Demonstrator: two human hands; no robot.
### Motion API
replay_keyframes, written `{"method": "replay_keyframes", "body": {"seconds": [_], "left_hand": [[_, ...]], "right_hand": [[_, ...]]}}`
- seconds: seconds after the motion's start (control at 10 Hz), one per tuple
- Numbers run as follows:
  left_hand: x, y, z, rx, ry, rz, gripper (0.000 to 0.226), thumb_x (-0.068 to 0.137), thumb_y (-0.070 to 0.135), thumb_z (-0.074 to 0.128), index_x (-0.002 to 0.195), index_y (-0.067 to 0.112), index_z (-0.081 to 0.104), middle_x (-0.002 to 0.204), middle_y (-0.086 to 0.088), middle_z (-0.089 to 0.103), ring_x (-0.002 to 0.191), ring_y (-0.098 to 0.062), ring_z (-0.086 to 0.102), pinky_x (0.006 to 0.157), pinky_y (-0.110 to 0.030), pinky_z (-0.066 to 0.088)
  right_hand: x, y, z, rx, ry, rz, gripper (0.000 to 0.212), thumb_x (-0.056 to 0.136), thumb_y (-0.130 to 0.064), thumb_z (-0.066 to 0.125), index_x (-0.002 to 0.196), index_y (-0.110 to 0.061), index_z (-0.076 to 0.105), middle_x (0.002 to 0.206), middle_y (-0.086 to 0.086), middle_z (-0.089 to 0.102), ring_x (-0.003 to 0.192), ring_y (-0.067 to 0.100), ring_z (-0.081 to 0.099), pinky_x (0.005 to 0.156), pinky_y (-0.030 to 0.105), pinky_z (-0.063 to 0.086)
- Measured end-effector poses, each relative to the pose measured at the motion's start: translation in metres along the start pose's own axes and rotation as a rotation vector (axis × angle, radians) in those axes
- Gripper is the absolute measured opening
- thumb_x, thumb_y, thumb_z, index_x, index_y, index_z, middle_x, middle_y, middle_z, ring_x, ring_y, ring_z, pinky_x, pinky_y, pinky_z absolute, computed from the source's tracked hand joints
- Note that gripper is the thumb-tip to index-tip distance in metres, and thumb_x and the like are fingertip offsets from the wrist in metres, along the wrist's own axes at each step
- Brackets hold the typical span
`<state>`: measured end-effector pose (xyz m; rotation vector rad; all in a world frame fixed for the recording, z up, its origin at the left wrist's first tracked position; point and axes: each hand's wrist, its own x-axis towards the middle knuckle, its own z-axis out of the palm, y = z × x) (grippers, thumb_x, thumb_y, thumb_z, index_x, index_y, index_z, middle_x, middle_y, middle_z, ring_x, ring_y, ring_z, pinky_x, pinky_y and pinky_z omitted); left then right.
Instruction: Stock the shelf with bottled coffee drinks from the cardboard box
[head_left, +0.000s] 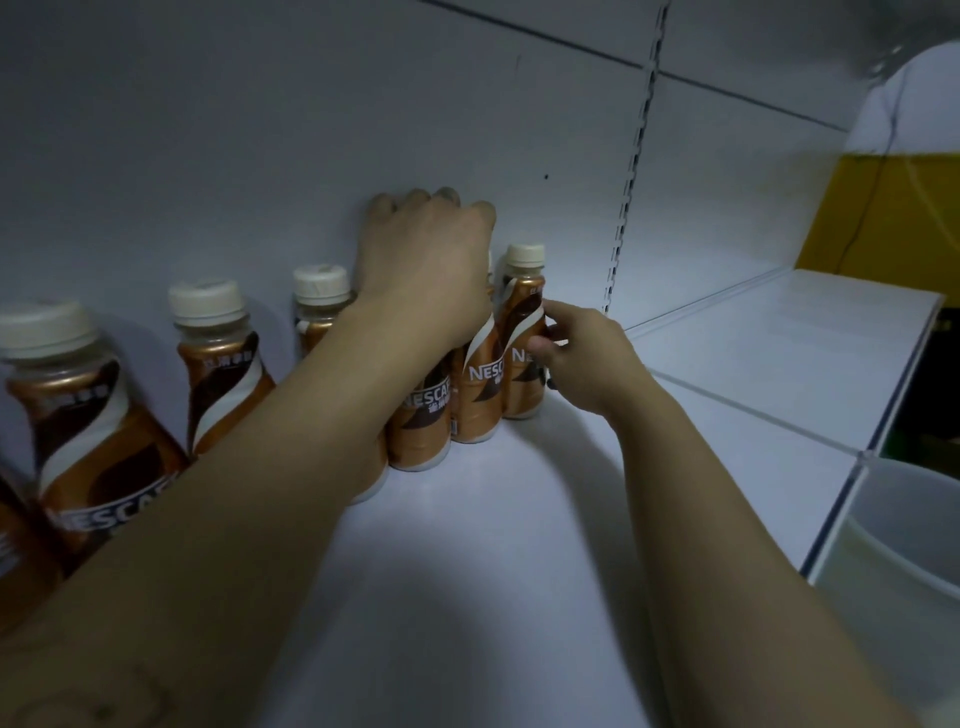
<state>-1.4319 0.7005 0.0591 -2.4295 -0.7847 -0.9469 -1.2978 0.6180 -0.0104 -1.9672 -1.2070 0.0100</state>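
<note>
My right hand (582, 358) pinches the rightmost coffee bottle (523, 332) on the shelf (467, 545); just left of it, my left hand (431, 270) covers neighbouring bottles, grip unclear.

A yellow panel (878, 208) stands at the upper right, with a thin dark cable (878, 176) hanging across it. Lower right, a pale round plastic container (904, 540) sits in shadow.

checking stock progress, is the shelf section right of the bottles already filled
No, the white shelf to the right of the rightmost bottle is bare, with no bottles standing there.
</note>
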Motion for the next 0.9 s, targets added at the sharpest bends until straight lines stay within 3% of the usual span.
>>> {"method": "replay_keyframes", "body": {"seconds": [0.1,0.3,0.5,0.6,0.7,0.9], "left_hand": [[0.001,0.000,0.001,0.001,-0.017,-0.011,0.033,0.076,0.029,0.071,0.104,0.019,0.057,0.100,-0.010,0.058,0.094,-0.031,0.053,0.078,-0.040,0.033],[0.003,-0.001,0.003,0.004,-0.028,-0.041,0.037,0.073,0.032,0.074,0.104,0.019,0.060,0.103,-0.013,0.055,0.092,-0.031,0.053,0.077,-0.040,0.035],[-0.008,0.005,-0.008,-0.032,-0.074,-0.031,0.033,0.077,0.028,0.068,0.108,0.017,0.062,0.103,-0.010,0.057,0.093,-0.030,0.054,0.079,-0.038,0.037],[-0.020,0.000,-0.022,-0.001,-0.108,0.012,0.039,0.077,0.029,0.068,0.113,0.017,0.060,0.106,-0.009,0.057,0.097,-0.030,0.054,0.081,-0.038,0.037],[-0.042,-0.013,-0.046,0.022,-0.085,0.045,0.045,0.078,0.038,0.064,0.118,0.019,0.057,0.113,-0.007,0.058,0.105,-0.028,0.052,0.087,-0.039,0.036],[-0.098,-0.042,-0.104,-0.017,-0.120,0.018,0.057,0.080,0.053,0.059,0.129,0.024,0.051,0.123,-0.004,0.058,0.112,-0.025,0.051,0.094,-0.038,0.035]], "right_hand": [[0.000,-0.001,0.000,0.040,0.001,0.034,0.039,0.088,-0.015,0.064,0.126,-0.023,0.057,0.105,-0.001,0.064,0.093,0.021,0.061,0.086,0.044,0.055],[0.003,-0.002,0.006,-0.016,0.041,0.075,0.046,0.088,-0.017,0.065,0.132,-0.020,0.053,0.120,0.006,0.066,0.109,0.024,0.060,0.085,0.031,0.043],[-0.012,-0.020,0.004,-0.148,0.132,0.146,0.047,0.089,-0.024,0.060,0.132,-0.009,0.047,0.123,0.015,0.061,0.112,0.033,0.056,0.087,0.037,0.044],[-0.031,-0.034,-0.002,-0.152,0.239,0.028,0.051,0.090,-0.030,0.056,0.136,-0.012,0.044,0.125,0.015,0.058,0.114,0.033,0.053,0.090,0.040,0.043],[-0.053,-0.045,-0.015,-0.137,0.215,-0.124,0.059,0.087,-0.038,0.061,0.139,-0.020,0.042,0.124,0.009,0.058,0.113,0.029,0.052,0.091,0.039,0.043],[-0.082,-0.077,-0.030,-0.150,0.093,-0.328,0.074,0.083,-0.051,0.063,0.146,-0.024,0.036,0.147,0.001,0.042,0.132,0.023,0.039,0.105,0.037,0.034]]}}
